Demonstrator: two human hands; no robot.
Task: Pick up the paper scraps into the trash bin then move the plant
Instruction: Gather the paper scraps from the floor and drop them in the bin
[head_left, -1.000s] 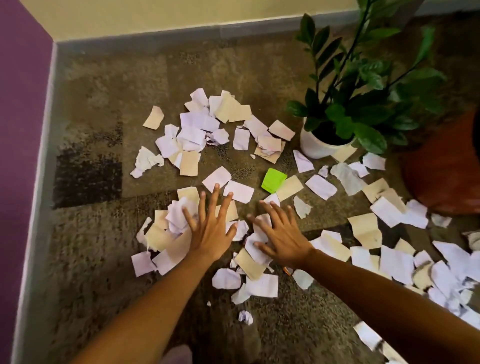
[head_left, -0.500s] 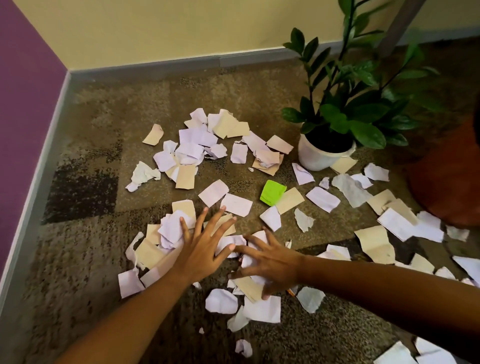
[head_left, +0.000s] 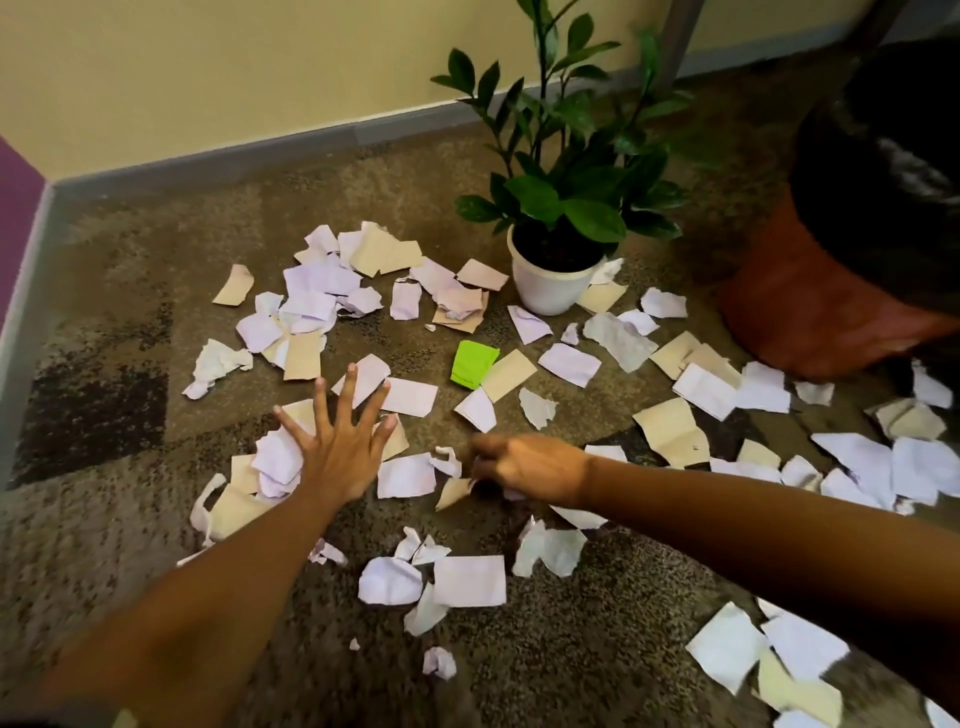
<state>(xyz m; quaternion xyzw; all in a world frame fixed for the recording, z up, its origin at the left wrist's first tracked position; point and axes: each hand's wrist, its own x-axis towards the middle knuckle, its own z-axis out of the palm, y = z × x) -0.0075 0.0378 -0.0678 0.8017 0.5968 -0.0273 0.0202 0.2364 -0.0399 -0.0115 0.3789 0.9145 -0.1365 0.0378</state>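
Several white, tan and pale purple paper scraps (head_left: 322, 291) lie scattered over the carpet, with one green scrap (head_left: 471, 362) among them. My left hand (head_left: 340, 441) presses flat with spread fingers on a heap of scraps at centre left. My right hand (head_left: 524, 465) is curled, knuckles up, and grips scraps pulled together beneath it. The plant (head_left: 558, 171) with dark green leaves stands upright in a white pot (head_left: 545, 286) behind the scraps. The orange trash bin (head_left: 810, 301) with a black liner stands at the right.
The brown patterned carpet (head_left: 130, 312) meets a grey baseboard (head_left: 260, 153) and a yellow wall at the back; a purple wall (head_left: 15, 208) closes the left side. More scraps lie at the bottom right and around the bin's base.
My right hand has closed from spread fingers into a curl around scraps and drawn them right. My left hand stays flat on its heap. The view has tilted up, showing more wall and bin.
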